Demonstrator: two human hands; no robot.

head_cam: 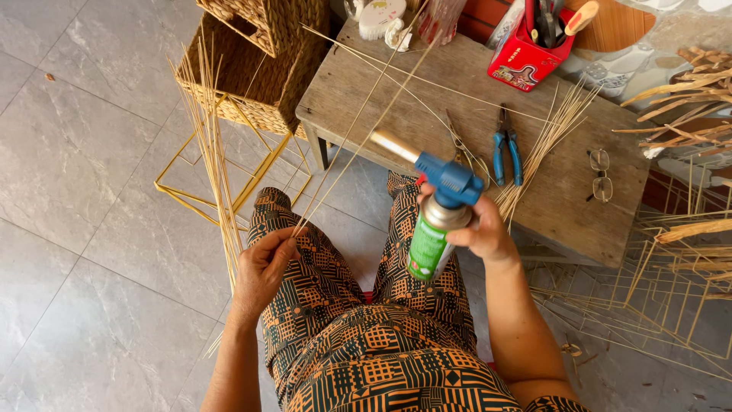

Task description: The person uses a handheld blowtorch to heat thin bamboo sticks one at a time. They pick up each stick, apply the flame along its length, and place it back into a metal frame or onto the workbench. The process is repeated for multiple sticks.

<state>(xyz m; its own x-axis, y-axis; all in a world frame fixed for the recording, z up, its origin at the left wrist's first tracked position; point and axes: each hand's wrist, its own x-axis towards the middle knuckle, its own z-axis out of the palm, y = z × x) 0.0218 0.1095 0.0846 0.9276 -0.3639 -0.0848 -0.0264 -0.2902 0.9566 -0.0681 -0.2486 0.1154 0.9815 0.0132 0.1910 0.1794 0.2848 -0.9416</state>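
Note:
My right hand [482, 233] grips a green gas canister [428, 246] topped with a blue torch head [450, 179], whose brass nozzle [394, 144] points up and left. My left hand [263, 268] pinches the lower ends of two or three long thin bamboo strips [358, 126] that slant up across the wooden bench toward the far side. The torch nozzle lies close beside those strips, above my patterned trouser legs.
A low wooden bench [579, 206] carries blue-handled pliers [505, 149], a bundle of thin strips [543, 145], eyeglasses [601, 175] and a red box of tools [530, 53]. Woven baskets [259, 69] on a yellow wire frame [200, 200] stand left, more wire frames right.

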